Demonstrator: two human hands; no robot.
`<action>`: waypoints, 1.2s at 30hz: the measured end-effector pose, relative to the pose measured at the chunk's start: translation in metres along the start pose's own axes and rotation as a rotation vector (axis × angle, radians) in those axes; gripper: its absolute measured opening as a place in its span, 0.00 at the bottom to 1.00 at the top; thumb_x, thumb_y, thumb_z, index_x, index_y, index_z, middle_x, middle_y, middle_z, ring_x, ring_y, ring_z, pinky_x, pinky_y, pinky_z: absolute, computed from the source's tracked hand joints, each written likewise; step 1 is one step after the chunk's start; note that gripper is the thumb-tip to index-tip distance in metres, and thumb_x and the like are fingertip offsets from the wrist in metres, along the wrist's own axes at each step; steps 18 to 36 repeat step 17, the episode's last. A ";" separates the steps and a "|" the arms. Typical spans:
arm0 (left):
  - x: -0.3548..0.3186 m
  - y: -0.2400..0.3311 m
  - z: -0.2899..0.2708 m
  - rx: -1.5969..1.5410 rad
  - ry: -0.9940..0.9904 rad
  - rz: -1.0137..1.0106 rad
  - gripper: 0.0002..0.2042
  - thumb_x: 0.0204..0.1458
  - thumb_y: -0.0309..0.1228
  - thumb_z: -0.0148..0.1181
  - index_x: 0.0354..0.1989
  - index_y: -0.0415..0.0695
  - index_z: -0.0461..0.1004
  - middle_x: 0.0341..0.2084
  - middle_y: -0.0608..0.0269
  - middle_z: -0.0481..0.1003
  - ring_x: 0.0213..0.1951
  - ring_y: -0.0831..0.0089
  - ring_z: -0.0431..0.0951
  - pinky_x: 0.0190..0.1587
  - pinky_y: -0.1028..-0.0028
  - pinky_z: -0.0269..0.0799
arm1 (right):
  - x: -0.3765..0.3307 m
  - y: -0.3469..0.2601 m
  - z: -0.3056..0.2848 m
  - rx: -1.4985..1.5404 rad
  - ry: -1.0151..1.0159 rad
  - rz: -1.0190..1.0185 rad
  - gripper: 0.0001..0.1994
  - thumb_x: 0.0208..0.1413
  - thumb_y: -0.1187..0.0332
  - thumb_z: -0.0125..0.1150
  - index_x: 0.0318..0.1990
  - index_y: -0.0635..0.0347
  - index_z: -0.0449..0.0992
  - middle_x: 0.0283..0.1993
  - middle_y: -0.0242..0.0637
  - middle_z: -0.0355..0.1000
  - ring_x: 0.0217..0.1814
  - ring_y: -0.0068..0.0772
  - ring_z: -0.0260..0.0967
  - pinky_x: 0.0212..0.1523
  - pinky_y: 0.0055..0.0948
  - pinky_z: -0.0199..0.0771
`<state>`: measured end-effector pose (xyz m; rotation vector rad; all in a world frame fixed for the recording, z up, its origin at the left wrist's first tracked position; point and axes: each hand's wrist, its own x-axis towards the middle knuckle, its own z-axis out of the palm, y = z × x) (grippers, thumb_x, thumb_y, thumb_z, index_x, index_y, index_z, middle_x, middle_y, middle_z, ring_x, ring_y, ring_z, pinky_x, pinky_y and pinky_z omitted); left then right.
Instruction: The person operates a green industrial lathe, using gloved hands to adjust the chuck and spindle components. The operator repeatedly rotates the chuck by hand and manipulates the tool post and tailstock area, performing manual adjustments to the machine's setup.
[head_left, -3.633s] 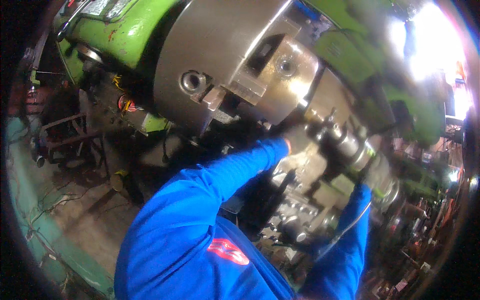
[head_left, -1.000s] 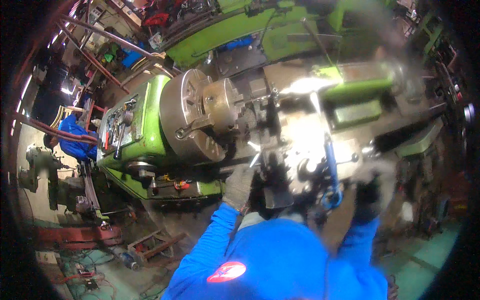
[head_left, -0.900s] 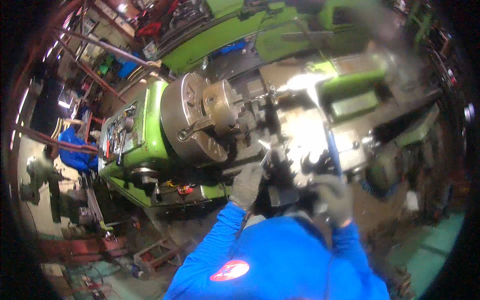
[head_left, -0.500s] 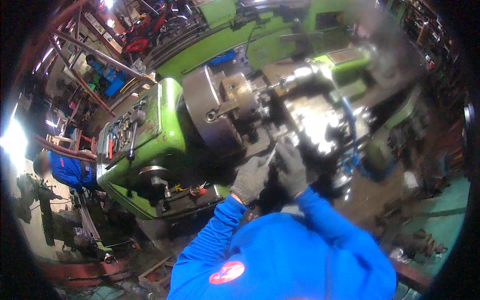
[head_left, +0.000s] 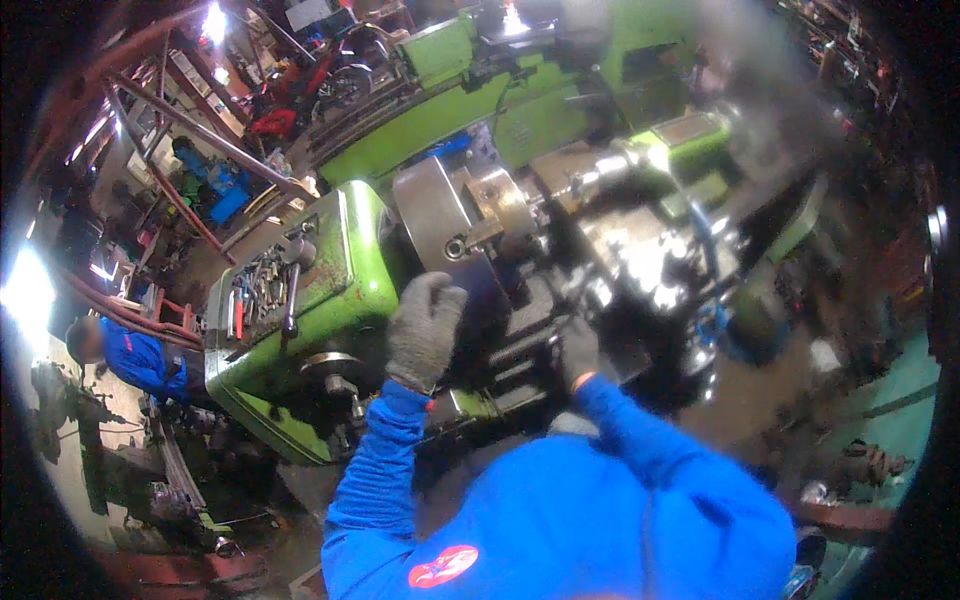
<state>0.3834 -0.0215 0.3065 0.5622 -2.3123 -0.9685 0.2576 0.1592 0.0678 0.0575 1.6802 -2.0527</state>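
My left hand [head_left: 427, 330], in a grey knit glove, is raised in front of the lathe's big round chuck [head_left: 436, 208], beside the green headstock [head_left: 372, 245]. Its fingers bend loosely, and I see nothing in them. A stepped metal workpiece [head_left: 503, 205] sits at the chuck's jaws. Lower and to the right, my gloved right hand [head_left: 578, 350] is closed near the lathe bed rails [head_left: 520, 352]. A small dark bit shows at its fingertips, too blurred to name. The shiny carriage [head_left: 640, 255] lies just beyond that hand.
Wrenches and other hand tools [head_left: 262, 290] lie on the headstock top. A handwheel or lever hub [head_left: 335, 370] juts from its front. The green tailstock [head_left: 685, 135] stands far right. A blue hose [head_left: 708, 240] hangs by the carriage. Another person in blue [head_left: 145, 358] is far left.
My hands have parted. The left has moved up and left toward the chuck; the right has stayed near the bed. The thin pale piece between them no longer shows.
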 end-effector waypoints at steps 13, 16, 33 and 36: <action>0.119 -0.124 -0.054 1.082 0.078 0.202 0.18 0.50 0.41 0.63 0.45 0.44 0.75 0.43 0.52 0.75 0.49 0.52 0.72 0.54 0.56 0.65 | 0.178 -0.003 0.048 0.679 0.104 0.371 0.10 0.61 0.63 0.54 0.46 0.56 0.70 0.37 0.36 0.71 0.30 0.27 0.67 0.25 0.32 0.65; 0.121 -0.138 -0.047 1.013 0.149 0.202 0.19 0.50 0.41 0.63 0.46 0.43 0.75 0.44 0.51 0.75 0.50 0.51 0.71 0.57 0.55 0.63 | 0.223 -0.008 0.042 0.879 0.066 0.347 0.14 0.61 0.58 0.54 0.48 0.56 0.68 0.42 0.38 0.71 0.40 0.33 0.67 0.37 0.55 0.66; 0.119 -0.150 -0.047 1.012 0.136 0.196 0.22 0.48 0.43 0.64 0.48 0.43 0.74 0.46 0.50 0.74 0.52 0.51 0.71 0.56 0.54 0.64 | 0.233 -0.004 0.041 0.906 0.078 0.349 0.15 0.61 0.57 0.54 0.48 0.56 0.68 0.43 0.39 0.71 0.43 0.35 0.67 0.41 0.63 0.67; 0.119 -0.150 -0.047 1.012 0.136 0.196 0.22 0.48 0.43 0.64 0.48 0.43 0.74 0.46 0.50 0.74 0.52 0.51 0.71 0.56 0.54 0.64 | 0.233 -0.004 0.041 0.906 0.078 0.349 0.15 0.61 0.57 0.54 0.48 0.56 0.68 0.43 0.39 0.71 0.43 0.35 0.67 0.41 0.63 0.67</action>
